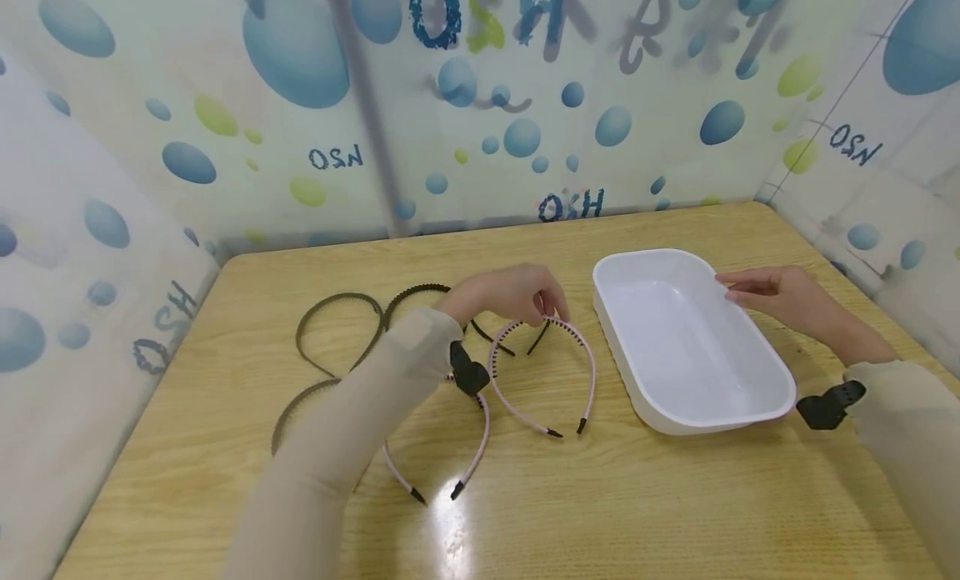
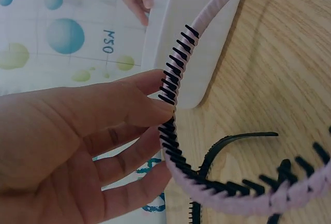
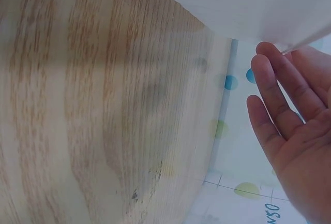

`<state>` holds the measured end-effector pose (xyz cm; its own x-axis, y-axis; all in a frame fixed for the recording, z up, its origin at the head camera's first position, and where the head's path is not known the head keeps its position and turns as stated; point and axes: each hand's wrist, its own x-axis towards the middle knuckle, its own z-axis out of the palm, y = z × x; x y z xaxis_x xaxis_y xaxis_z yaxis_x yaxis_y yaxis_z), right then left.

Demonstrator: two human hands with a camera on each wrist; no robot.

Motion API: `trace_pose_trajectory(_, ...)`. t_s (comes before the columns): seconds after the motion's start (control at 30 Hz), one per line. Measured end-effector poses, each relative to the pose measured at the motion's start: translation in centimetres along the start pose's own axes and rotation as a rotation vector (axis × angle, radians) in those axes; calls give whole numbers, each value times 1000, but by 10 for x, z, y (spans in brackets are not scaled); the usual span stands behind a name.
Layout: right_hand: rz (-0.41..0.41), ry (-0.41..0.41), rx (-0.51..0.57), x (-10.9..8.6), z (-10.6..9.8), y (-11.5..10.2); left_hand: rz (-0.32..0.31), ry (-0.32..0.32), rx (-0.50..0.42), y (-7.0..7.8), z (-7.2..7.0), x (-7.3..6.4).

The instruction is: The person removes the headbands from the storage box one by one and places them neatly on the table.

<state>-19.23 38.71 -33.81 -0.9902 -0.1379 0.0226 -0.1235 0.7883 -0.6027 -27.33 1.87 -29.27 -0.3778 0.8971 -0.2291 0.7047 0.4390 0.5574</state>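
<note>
My left hand (image 1: 517, 292) pinches a pink headband (image 1: 592, 372) near the top of its arch. In the left wrist view, thumb and fingertips hold the headband (image 2: 182, 53) along its row of black teeth, and its black end tips point down toward the table in the head view. My right hand (image 1: 783, 297) holds the right rim of a white plastic tray (image 1: 675, 338) with thumb and fingers. The right wrist view shows the fingers of this hand (image 3: 305, 120) extended by the tray's outer wall (image 3: 248, 6), where the thumb is mostly hidden.
Another pink headband (image 1: 486, 422) lies left of the held one, partly under my left forearm. Dark headbands lie around it: a brown-green one (image 1: 300, 330), a black toothed one (image 1: 416, 288), and a black one (image 1: 537, 337) behind my left hand. Patterned sheeting (image 1: 465, 147) borders the wooden table.
</note>
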Motion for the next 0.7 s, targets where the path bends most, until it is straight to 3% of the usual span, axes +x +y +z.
trace_pose_trajectory(0.33,8,-3,10,0,0,0,13,-77,-76,-8,17,5)
trace_pose_trajectory(0.7,4,8,23,0,1,0,29,-92,-112,-14,33,7)
